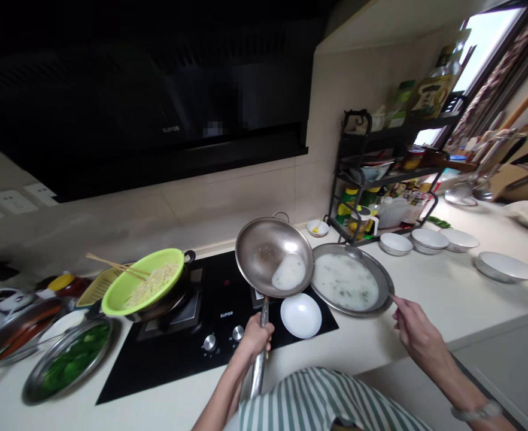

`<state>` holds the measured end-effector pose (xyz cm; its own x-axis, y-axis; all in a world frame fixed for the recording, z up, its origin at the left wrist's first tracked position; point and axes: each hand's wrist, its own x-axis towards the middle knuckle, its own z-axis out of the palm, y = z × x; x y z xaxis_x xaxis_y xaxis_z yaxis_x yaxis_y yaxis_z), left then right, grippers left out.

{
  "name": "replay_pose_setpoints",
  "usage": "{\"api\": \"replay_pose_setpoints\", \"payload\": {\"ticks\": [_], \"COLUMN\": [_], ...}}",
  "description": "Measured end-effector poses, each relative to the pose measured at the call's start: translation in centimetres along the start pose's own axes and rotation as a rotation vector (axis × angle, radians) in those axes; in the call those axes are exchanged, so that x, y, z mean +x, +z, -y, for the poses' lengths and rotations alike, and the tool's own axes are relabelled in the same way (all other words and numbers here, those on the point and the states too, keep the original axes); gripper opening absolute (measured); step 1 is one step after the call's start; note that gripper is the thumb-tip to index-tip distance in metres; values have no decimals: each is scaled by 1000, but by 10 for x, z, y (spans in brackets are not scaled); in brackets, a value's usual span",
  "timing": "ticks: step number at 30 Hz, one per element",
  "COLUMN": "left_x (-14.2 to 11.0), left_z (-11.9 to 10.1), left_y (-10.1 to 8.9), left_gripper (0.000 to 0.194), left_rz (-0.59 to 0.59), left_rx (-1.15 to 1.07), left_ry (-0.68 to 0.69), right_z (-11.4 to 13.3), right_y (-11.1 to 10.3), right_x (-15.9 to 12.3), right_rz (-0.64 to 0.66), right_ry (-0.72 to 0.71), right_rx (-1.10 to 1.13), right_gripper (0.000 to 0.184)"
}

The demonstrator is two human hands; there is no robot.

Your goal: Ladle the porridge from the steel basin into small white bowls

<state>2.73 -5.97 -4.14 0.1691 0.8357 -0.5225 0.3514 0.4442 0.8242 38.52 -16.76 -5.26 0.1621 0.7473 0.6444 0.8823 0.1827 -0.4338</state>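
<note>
My left hand (pixel 255 336) is closed round the long handle of a steel wok (pixel 264 248), which is raised and tilted to the right over the black hob (pixel 192 323). A pool of milky white liquid (pixel 288 272) lies at the wok's lower edge, beside the rim of a large steel bowl (pixel 383 281) that holds more whitish soup. My right hand (pixel 410 323) pinches the near rim of that bowl. A small white dish (pixel 300 315) sits on the hob under the wok.
A green colander of noodles (pixel 140 286) with chopsticks rests on a pan at the left burner. A steel dish of greens (pixel 69 362) sits front left. Several white bowls (pixel 428 239) and a black spice rack (pixel 376 179) stand on the right counter.
</note>
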Motion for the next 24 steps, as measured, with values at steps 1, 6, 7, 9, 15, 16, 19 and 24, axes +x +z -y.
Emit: {"api": "replay_pose_setpoints", "payload": {"ticks": [1, 6, 7, 9, 15, 16, 19, 24], "left_x": [-1, -4, -4, -3, -1, -1, -1, -2], "left_z": [-1, -4, -5, -5, -2, -2, -3, -3], "left_y": [0, 0, 0, 0, 0, 0, 0, 1], "left_gripper": [16, 16, 16, 17, 16, 16, 17, 17], "left_rz": [-1, -4, -3, -3, -7, -7, -11, -7], "left_rx": [2, 5, 5, 5, 6, 5, 9, -4], "left_ry": [-5, -19, -19, -20, -13, -14, -16, -14], "right_z": [0, 6, 10, 22, 66, 70, 77, 81], "right_y": [0, 4, 4, 5, 21, 27, 46, 68], "right_x": [0, 11, 16, 26, 55, 58, 66, 77], "right_rz": [-13, -109, -141, -196, -22, 23, 125, 170], "right_ry": [35, 696, 825, 957, 883, 845, 700, 423], "right_rx": [11, 290, 386, 570, 749, 730, 631, 453], "right_gripper": [31, 24, 25, 28, 36, 34, 27, 22]}}
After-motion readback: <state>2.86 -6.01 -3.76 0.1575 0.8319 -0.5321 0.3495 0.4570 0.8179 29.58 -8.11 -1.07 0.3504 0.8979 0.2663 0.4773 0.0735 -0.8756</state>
